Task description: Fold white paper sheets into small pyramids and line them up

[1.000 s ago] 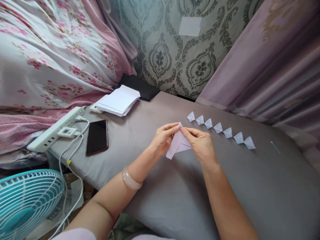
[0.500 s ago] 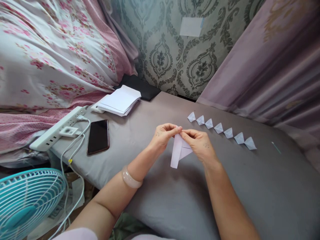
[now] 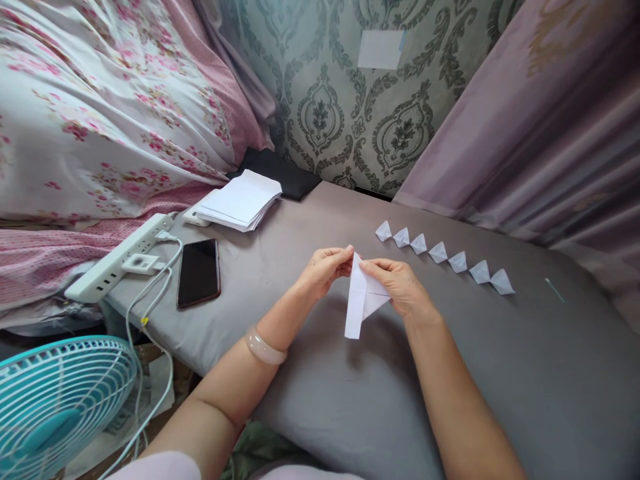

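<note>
A white sheet of paper [image 3: 355, 300], folded into a long strip with a triangular flap on its right, hangs in the air between my hands. My left hand [image 3: 327, 268] pinches its top left edge, the thumb up near the tip. On the other side my right hand [image 3: 399, 283] grips the flap between thumb and fingers, a little below the tip. A row of several small folded paper pieces [image 3: 438, 252] lies beyond my right hand on the grey-covered table [image 3: 310, 387].
At the left lie a phone [image 3: 199, 273], a power strip [image 3: 117, 260] with white cables [image 3: 173, 327], and a stack of paper [image 3: 243, 200] by a black item [image 3: 295, 177]. A blue fan [image 3: 60, 407] stands lower left. A thin stick [image 3: 555, 289] lies at the right.
My right hand has shifted slightly down and right from the paper's tip, so the fingertips no longer meet. The folded top corner now shows between them.
</note>
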Demonstrator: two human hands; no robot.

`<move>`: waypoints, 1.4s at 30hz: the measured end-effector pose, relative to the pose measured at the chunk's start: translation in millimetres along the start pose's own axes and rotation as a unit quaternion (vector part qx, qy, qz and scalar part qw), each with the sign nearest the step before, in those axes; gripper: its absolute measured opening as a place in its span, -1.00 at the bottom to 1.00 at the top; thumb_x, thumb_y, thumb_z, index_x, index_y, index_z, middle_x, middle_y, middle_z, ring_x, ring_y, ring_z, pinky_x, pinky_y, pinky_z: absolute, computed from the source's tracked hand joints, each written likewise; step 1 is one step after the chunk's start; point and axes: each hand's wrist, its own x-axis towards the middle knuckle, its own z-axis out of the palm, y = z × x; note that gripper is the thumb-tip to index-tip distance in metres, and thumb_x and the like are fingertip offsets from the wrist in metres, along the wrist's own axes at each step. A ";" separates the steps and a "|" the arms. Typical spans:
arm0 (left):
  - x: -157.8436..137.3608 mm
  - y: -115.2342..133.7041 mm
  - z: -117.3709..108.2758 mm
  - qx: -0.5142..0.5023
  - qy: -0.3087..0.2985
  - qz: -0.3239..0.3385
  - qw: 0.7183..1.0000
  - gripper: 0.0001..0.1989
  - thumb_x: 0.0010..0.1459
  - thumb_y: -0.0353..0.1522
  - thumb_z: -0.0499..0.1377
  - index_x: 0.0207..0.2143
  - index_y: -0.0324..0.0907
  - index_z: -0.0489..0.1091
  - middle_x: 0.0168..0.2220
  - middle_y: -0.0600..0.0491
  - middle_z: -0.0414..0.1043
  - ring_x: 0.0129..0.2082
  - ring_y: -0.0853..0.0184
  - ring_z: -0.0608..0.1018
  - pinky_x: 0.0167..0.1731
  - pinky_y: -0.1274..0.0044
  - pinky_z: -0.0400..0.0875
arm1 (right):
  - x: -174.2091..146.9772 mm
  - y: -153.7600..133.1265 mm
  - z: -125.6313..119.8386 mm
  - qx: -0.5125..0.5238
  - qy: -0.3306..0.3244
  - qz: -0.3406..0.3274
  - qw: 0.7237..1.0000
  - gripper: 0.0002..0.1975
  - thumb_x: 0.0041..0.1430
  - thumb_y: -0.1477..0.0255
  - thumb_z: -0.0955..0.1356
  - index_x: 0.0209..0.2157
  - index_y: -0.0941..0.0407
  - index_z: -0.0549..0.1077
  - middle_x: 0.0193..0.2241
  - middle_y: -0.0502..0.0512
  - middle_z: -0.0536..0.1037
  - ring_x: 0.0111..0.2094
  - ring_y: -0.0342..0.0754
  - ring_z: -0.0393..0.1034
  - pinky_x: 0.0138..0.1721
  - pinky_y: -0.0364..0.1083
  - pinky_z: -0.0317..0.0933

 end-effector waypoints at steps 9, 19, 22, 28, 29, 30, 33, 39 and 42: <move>7.3 -15.0 -4.0 0.052 0.061 0.010 0.997 -0.73 -0.21 -0.28 0.41 -0.57 -0.30 0.46 -0.61 0.08 0.35 -0.58 0.50 0.35 -0.49 0.57 0.21 | 12.1 18.3 -2.5 0.051 -0.026 0.038 0.998 -0.65 -0.28 0.21 0.55 -0.44 0.15 0.61 -0.49 0.10 0.61 -0.52 -0.11 0.42 -0.41 -0.11 0.25; 9.8 -20.0 -4.2 0.100 0.095 0.032 0.990 -0.79 -0.15 -0.32 0.36 -0.58 -0.30 0.46 -0.62 0.06 0.38 -0.60 0.48 0.35 -0.51 0.57 0.23 | 20.0 29.1 -2.1 0.052 -0.022 0.079 0.995 -0.71 -0.27 0.29 0.55 -0.48 0.18 0.59 -0.56 0.09 0.58 -0.58 -0.15 0.36 -0.48 -0.13 0.24; 9.8 -22.1 -3.5 0.113 0.101 0.052 0.987 -0.76 -0.16 -0.27 0.36 -0.58 -0.29 0.47 -0.62 0.06 0.38 -0.60 0.48 0.35 -0.52 0.57 0.22 | 21.8 31.8 -1.9 0.061 -0.012 0.088 0.994 -0.72 -0.25 0.29 0.56 -0.50 0.18 0.58 -0.58 0.09 0.57 -0.59 -0.16 0.34 -0.52 -0.14 0.21; 12.5 -24.2 -9.5 0.110 0.084 0.011 0.990 -0.72 -0.15 -0.23 0.36 -0.55 -0.30 0.48 -0.58 0.02 0.43 -0.57 0.45 0.39 -0.47 0.55 0.26 | 24.2 33.4 -6.9 0.079 -0.047 0.094 0.991 -0.77 -0.24 0.37 0.53 -0.46 0.18 0.59 -0.55 0.08 0.58 -0.55 -0.15 0.37 -0.48 -0.14 0.23; 13.3 -24.0 -11.0 0.117 0.076 0.004 0.990 -0.72 -0.13 -0.23 0.35 -0.53 -0.30 0.49 -0.57 0.02 0.43 -0.55 0.44 0.40 -0.46 0.55 0.27 | 24.6 33.4 -8.5 0.083 -0.054 0.097 0.990 -0.78 -0.23 0.39 0.52 -0.46 0.18 0.59 -0.54 0.09 0.58 -0.53 -0.15 0.38 -0.47 -0.14 0.23; 14.1 -23.7 -12.4 0.128 0.070 0.004 0.989 -0.73 -0.09 -0.22 0.33 -0.51 -0.30 0.50 -0.56 0.01 0.43 -0.54 0.44 0.40 -0.45 0.56 0.28 | 25.1 33.4 -10.4 0.088 -0.060 0.099 0.989 -0.80 -0.21 0.40 0.51 -0.46 0.18 0.59 -0.53 0.09 0.59 -0.52 -0.15 0.38 -0.46 -0.14 0.24; 15.4 -21.5 -15.0 0.206 0.087 0.073 0.972 -0.78 0.06 -0.26 0.22 -0.38 -0.27 0.51 -0.46 -0.01 0.46 -0.47 0.42 0.42 -0.37 0.55 0.32 | 27.3 33.1 -17.4 0.107 -0.068 0.100 0.987 -0.85 -0.16 0.42 0.49 -0.47 0.19 0.57 -0.53 0.07 0.57 -0.51 -0.14 0.39 -0.47 -0.16 0.22; 7.1 -16.3 -9.8 0.439 -0.004 0.342 0.831 -0.62 0.11 -0.46 0.11 0.00 -0.13 0.42 -0.01 -0.11 0.39 -0.01 0.24 0.41 -0.02 0.41 0.30 | 30.6 27.5 -30.2 0.153 -0.047 0.110 0.981 -0.93 -0.07 0.45 0.42 -0.50 0.18 0.50 -0.55 0.06 0.54 -0.51 -0.12 0.39 -0.41 -0.12 0.27; 0.2 -15.3 -2.6 0.483 -0.079 0.364 0.792 -0.70 0.18 -0.41 0.10 -0.06 -0.06 0.47 0.02 -0.09 0.42 0.07 0.21 0.39 0.11 0.34 0.19 | 30.6 24.9 -32.5 0.132 -0.057 0.093 0.985 -0.92 -0.04 0.42 0.40 -0.51 0.15 0.47 -0.59 0.05 0.51 -0.52 -0.09 0.40 -0.40 -0.09 0.29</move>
